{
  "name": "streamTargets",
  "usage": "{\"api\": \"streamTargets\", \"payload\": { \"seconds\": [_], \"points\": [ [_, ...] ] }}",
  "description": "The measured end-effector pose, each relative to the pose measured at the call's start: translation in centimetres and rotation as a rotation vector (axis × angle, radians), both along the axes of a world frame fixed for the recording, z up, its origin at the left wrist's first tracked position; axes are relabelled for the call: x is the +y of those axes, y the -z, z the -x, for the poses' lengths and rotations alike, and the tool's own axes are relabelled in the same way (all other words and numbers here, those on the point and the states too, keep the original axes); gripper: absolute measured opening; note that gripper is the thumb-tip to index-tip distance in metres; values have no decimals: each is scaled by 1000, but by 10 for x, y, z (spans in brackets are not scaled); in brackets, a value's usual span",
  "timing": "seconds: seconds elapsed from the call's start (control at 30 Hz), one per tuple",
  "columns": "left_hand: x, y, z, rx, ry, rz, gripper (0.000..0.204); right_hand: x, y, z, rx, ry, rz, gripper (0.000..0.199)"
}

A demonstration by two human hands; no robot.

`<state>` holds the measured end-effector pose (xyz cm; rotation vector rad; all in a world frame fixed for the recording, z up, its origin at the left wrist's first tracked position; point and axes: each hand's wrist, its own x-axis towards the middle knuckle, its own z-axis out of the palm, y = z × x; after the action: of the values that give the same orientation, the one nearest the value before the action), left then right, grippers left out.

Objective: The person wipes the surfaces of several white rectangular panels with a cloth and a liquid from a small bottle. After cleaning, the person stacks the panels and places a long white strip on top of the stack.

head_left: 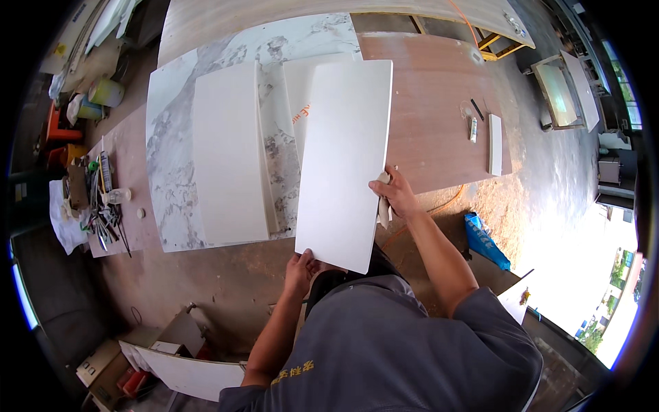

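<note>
While both hands gripped it, a white panel (345,161) stood tilted up off the wooden bench (439,117), its long side running from near to far. The left hand (300,270) was closed on the panel's near edge, fingers curled up over the lower left corner. The right hand (392,193) was closed on the panel's right edge about halfway along, and it also pinched a pale rag (384,208) that hung down just below the palm. Both forearms came up from a grey shirt (384,343) at the near side.

Left of the held panel, a marbled slab (165,137) lay flat on the bench. A second white panel (228,154) rested on that slab, well to the left, and a third white piece (302,89) lay between the two, partly hidden behind the held one.

On the bench's right part, a narrow white strip (495,144) lay near the edge, with a small tube (473,128) and a dark pen-like stick (477,110) just beside it. An orange cable (446,201) ran under the bench's right near corner. A blue bag (486,242) sat on the floor to the right.

At the far left of the bench lay a heap of hand tools (103,213) and a white cloth (65,220); farther off stood a green bucket (106,91).
</note>
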<state>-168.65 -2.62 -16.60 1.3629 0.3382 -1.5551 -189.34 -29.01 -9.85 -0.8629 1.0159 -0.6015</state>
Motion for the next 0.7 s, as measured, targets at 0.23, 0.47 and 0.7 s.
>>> {"api": "streamTargets", "payload": {
  "seconds": [0.23, 0.47, 0.7],
  "points": [
    [-7, 20, 5, -122, -16, 81, 19, 16, -18, -9, 727, -126, 799, 45],
    [-16, 14, 4, -263, 106, -44, 28, -11, 47, -53, 981, -662, 1195, 82],
    [-12, 8, 7, -274, 100, -68, 35, -60, 49, -79, 1484, -771, 1168, 88]
  ]
}}
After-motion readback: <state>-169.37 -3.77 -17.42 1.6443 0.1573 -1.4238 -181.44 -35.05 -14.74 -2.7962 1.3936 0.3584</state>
